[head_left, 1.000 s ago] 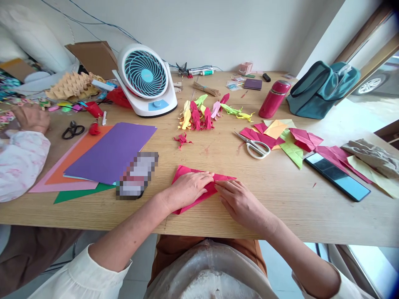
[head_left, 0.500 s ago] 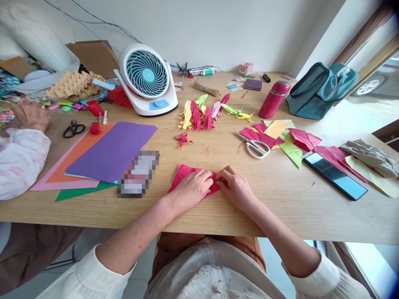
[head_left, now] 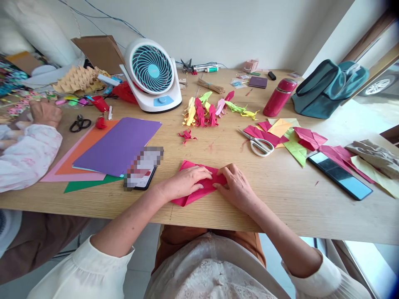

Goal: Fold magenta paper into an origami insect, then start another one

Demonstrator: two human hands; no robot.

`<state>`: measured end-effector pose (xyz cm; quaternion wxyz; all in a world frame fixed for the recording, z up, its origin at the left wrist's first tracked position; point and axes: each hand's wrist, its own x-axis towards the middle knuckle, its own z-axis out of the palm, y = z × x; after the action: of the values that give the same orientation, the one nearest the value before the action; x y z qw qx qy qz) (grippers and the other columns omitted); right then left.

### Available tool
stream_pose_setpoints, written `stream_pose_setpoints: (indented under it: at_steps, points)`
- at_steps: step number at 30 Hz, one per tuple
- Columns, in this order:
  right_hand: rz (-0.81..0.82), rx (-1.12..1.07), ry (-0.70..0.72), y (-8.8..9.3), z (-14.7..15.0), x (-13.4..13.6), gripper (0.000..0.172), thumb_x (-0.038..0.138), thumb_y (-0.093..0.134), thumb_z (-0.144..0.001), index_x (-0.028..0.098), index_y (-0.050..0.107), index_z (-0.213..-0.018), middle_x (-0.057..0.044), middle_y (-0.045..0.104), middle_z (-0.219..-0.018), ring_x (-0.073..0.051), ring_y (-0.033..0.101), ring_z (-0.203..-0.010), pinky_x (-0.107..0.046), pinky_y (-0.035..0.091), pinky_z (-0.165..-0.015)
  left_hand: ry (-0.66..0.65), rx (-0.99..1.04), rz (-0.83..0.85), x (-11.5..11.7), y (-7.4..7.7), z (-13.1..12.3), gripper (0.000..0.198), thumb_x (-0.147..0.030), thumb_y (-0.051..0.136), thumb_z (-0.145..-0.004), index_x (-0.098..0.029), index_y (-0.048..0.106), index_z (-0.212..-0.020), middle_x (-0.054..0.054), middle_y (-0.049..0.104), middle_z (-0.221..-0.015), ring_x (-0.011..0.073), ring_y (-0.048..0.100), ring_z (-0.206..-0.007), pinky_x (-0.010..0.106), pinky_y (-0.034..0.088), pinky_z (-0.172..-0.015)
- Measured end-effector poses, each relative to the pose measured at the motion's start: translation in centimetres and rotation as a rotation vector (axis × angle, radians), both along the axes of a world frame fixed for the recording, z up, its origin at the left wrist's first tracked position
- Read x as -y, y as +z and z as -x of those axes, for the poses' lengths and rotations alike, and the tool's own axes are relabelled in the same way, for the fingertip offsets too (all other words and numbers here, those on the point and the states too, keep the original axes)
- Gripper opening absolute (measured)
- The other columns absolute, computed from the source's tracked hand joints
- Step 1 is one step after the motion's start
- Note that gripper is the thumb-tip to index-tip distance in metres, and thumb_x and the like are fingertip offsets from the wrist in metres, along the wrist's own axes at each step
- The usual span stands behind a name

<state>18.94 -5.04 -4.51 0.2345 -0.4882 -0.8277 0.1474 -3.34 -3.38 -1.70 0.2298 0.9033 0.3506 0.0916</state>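
A folded sheet of pink-red paper [head_left: 190, 198] lies on the wooden table [head_left: 280, 199] near its front edge. My left hand [head_left: 187, 181] rests flat on the paper, fingers stretched out toward the right. My right hand [head_left: 235, 186] sits at the paper's right end, its fingers curled and pressing on the fold where the two hands meet. Most of the paper is hidden under both hands.
A phone [head_left: 141, 169] lies left of the paper beside stacked coloured sheets [head_left: 118, 143]. White scissors [head_left: 258, 144], paper scraps [head_left: 289, 139], a second phone [head_left: 339, 174], folded paper figures [head_left: 205, 112], a fan [head_left: 152, 77], a red bottle [head_left: 278, 97] and a teal bag [head_left: 327, 85] lie beyond. Another person's hand [head_left: 45, 112] works at far left.
My right hand slid left along the paper to meet my left hand and curled its fingers onto the fold. The view has shifted slightly.
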Motion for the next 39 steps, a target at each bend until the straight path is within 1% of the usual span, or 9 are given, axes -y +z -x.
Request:
stream_pose_setpoints:
  at_steps: [7,10,13,17,20,22,26,34,39]
  points:
    - [0.001,0.102,-0.013,0.3,0.6,0.1,0.039,0.045,0.072,-0.079,0.02,0.057,-0.105,-0.011,0.053,-0.105,-0.029,0.054,-0.098,-0.043,0.047,-0.088,0.011,-0.017,0.047,-0.2,1.0,-0.2,0.044,-0.007,0.061,-0.084,-0.019,0.057,-0.125,0.009,0.061,-0.133,0.023,0.053,-0.128,0.041,0.041,-0.11]
    - [0.0,0.119,0.006,0.5,0.6,0.0,0.041,0.045,0.073,-0.079,0.021,0.058,-0.108,-0.01,0.054,-0.105,-0.028,0.054,-0.097,-0.042,0.047,-0.087,0.013,-0.029,0.048,-0.1,1.2,-0.4,0.043,-0.011,0.062,-0.085,-0.019,0.055,-0.127,0.009,0.059,-0.135,0.0236,0.054,-0.128,0.041,0.042,-0.109]
    - [0.014,0.156,0.011,1.0,0.6,-0.2,0.036,0.04,0.073,-0.079,0.021,0.059,-0.106,-0.011,0.055,-0.104,-0.028,0.055,-0.098,-0.041,0.047,-0.087,0.02,-0.018,0.03,0.1,1.1,-0.3,0.046,-0.012,0.063,-0.084,-0.021,0.053,-0.127,0.008,0.059,-0.135,0.0242,0.052,-0.129,0.042,0.041,-0.109]
    - [0.105,0.159,0.075,2.4,1.1,-0.8,0.018,0.019,0.061,-0.086,0.018,0.061,-0.104,-0.011,0.059,-0.1,-0.023,0.059,-0.093,-0.034,0.047,-0.084,0.01,-0.021,0.005,0.4,1.0,-0.4,0.036,-0.011,0.064,-0.084,-0.018,0.055,-0.118,0.01,0.063,-0.123,0.0253,0.058,-0.12,0.043,0.047,-0.102]
    - [0.143,0.078,0.104,2.8,1.9,-1.4,0.023,0.006,0.047,-0.089,0.016,0.064,-0.1,-0.01,0.062,-0.096,-0.018,0.062,-0.085,-0.029,0.048,-0.078,-0.007,-0.044,-0.025,0.8,1.1,-0.8,0.032,-0.006,0.062,-0.084,-0.015,0.057,-0.114,0.012,0.064,-0.121,0.0253,0.06,-0.117,0.042,0.048,-0.101]
    - [0.133,0.007,0.121,2.6,2.3,-1.8,0.03,0.003,0.044,-0.088,0.017,0.066,-0.102,-0.009,0.064,-0.096,-0.017,0.063,-0.086,-0.027,0.048,-0.077,0.012,-0.062,-0.046,1.2,1.1,-1.2,0.032,-0.004,0.06,-0.084,-0.014,0.058,-0.114,0.013,0.064,-0.122,0.0253,0.06,-0.117,0.041,0.049,-0.101]
    - [0.07,-0.075,0.196,1.2,2.2,-2.3,0.043,0.002,0.042,-0.089,0.023,0.069,-0.115,-0.006,0.064,-0.101,-0.015,0.064,-0.09,-0.025,0.049,-0.078,0.059,-0.115,-0.11,1.9,0.8,-1.9,0.019,-0.006,0.051,-0.09,-0.014,0.06,-0.105,0.011,0.068,-0.108,0.0246,0.066,-0.104,0.041,0.055,-0.09]
    - [-0.042,0.055,0.209,-0.2,2.3,-2.8,0.04,0.01,0.045,-0.093,0.023,0.067,-0.124,-0.009,0.058,-0.104,-0.018,0.06,-0.09,-0.029,0.051,-0.08,0.159,-0.223,-0.179,4.0,0.2,-2.7,0.022,-0.005,0.048,-0.09,-0.016,0.061,-0.105,0.01,0.066,-0.111,0.0248,0.065,-0.105,0.041,0.055,-0.093]
    - [-0.062,0.108,0.218,-0.3,2.6,-2.8,0.037,0.011,0.048,-0.092,0.02,0.066,-0.123,-0.011,0.057,-0.105,-0.02,0.058,-0.089,-0.031,0.051,-0.082,0.268,-0.31,-0.287,6.5,-1.1,-3.5,0.031,-0.01,0.048,-0.093,-0.013,0.058,-0.122,0.016,0.063,-0.128,0.0295,0.06,-0.12,0.045,0.051,-0.1]
